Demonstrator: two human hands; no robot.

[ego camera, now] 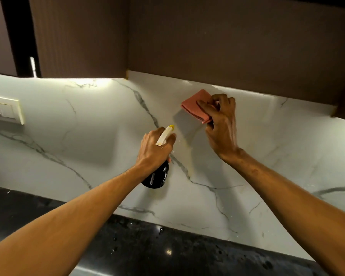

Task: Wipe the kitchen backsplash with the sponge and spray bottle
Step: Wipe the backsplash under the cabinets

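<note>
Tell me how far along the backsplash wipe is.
Midway, it seems. Done: the backsplash shows spray droplets near the nozzle. In hand: left hand holds the spray bottle; right hand presses the pink sponge high under the cabinet. Left: how much has been wiped cannot be told.

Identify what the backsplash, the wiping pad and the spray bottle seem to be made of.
Backsplash: polished marble or marble-look slab, white with grey veins, glossy. Wiping pad: soft pink cloth or thin sponge, folded, finely textured. Spray bottle: glossy black body, plastic or glass, with white plastic trigger head.
</note>
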